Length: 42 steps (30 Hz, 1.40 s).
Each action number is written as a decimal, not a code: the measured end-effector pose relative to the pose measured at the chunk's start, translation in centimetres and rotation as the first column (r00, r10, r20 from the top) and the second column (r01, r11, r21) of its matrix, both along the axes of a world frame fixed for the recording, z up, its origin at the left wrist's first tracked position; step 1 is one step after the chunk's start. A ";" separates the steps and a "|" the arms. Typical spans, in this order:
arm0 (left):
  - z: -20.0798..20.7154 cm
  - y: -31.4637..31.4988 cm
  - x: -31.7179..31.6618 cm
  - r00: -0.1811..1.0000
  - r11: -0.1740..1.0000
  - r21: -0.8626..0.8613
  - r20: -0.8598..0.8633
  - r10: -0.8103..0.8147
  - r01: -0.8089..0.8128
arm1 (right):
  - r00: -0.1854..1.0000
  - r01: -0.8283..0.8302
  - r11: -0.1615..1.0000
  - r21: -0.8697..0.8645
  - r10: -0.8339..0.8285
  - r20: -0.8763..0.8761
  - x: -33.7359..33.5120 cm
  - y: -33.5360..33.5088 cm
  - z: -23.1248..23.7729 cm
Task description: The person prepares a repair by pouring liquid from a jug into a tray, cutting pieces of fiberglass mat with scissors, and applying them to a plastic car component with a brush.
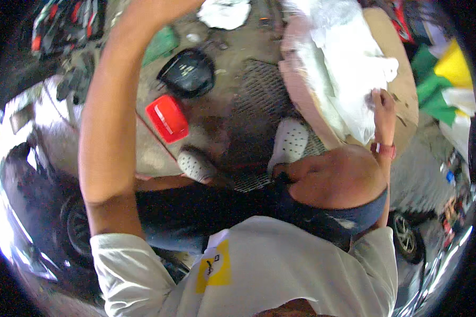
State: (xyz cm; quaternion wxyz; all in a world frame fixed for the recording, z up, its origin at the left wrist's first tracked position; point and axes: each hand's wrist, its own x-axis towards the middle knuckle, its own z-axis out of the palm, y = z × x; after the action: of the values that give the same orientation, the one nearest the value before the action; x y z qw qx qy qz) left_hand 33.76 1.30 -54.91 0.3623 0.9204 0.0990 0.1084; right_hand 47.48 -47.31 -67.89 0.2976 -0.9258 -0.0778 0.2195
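Note:
On the right, a crumpled sheet of white, partly see-through plastic (349,68) lies over a brown cardboard piece (297,84). My right hand (384,108), with a red band at its wrist, rests at the sheet's right edge. Its fingers are curled and look closed on the plastic. My left arm (111,111) reaches up across the left side and leaves at the top edge, so its hand is out of the picture.
A red plastic container (167,119) and a black bowl-shaped thing (189,74) sit between my left arm and a dark textured mat (259,90). White crumpled material (225,11) lies farther off. Vehicle wheels (406,236) stand at both sides. Green, yellow and white fabric (433,79) is at far right.

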 end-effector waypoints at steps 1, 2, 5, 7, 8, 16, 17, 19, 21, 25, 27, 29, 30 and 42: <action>1.3 0.9 -1.1 0.998 0.993 -0.122 -0.062 -0.008 0.001 | 0.999 -0.048 0.997 -0.059 0.046 -0.026 -0.6 0.4 -0.4; 3.2 2.1 -2.6 0.994 0.997 -0.062 -0.105 0.036 -0.042 | 0.994 -0.090 0.995 0.032 0.091 -0.053 -0.9 1.0 -1.6; 5.3 4.2 -6.8 0.991 0.985 0.166 -0.113 0.074 -0.054 | 0.986 -0.115 0.993 -0.028 0.117 0.117 -1.0 -0.8 -3.4; 3.3 7.4 -10.7 0.992 0.985 0.142 -0.061 0.111 -0.101 | 0.976 -0.194 0.978 -0.072 0.200 0.091 -1.8 1.3 0.4; 3.9 7.3 -12.0 0.945 0.967 0.081 -0.209 0.253 -0.241 | 0.971 -0.190 0.979 -0.070 0.198 0.134 -1.8 1.7 2.1; -11.5 12.2 -36.0 0.775 0.847 0.044 -0.379 0.505 -0.530 | 0.792 -0.532 0.840 -0.109 0.539 0.287 -0.7 12.5 11.8; -14.1 11.1 -38.8 0.713 0.821 0.046 -0.469 0.521 -0.569 | 0.749 -0.586 0.804 -0.103 0.586 0.308 -0.8 14.8 12.6; -18.8 7.9 -43.7 0.648 0.765 -0.062 -0.577 0.497 -0.642 | 0.671 -0.659 0.746 -0.099 0.642 0.371 -2.5 20.0 13.9; -24.1 3.8 -48.7 0.665 0.643 -0.288 -0.574 0.477 -0.709 | 0.549 -0.775 0.618 -0.131 0.761 0.345 -2.5 24.1 13.4; -27.1 -2.9 -48.2 0.573 0.365 -0.441 -0.629 0.526 -0.820 | 0.356 -0.894 0.408 -0.184 0.897 0.260 -5.5 30.7 12.8; -27.8 -4.2 -46.7 0.570 0.380 -0.425 -0.596 0.566 -0.822 | 0.258 -0.924 0.330 -0.194 0.911 0.323 -7.3 32.1 11.1; -27.8 -4.7 -46.6 0.566 0.433 -0.365 -0.552 0.612 -0.824 | 0.203 -0.942 0.273 -0.194 0.925 0.321 -9.7 32.9 8.5; -27.6 -4.7 -46.7 0.574 0.479 -0.319 -0.524 0.630 -0.818 | 0.286 -0.934 0.313 -0.172 0.944 0.165 -11.2 33.2 7.6; -21.5 -5.0 -46.7 0.544 0.523 -0.168 -0.387 0.744 -0.835 | 0.115 -0.958 0.089 -0.273 0.990 -0.080 -12.8 31.1 1.9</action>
State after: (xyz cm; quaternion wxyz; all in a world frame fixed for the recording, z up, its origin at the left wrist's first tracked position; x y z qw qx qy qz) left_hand -12.94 -3.67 -76.44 0.4050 0.7017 0.5740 0.1188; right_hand 34.66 -16.23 -65.98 -0.0513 -0.6815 -0.6605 0.3110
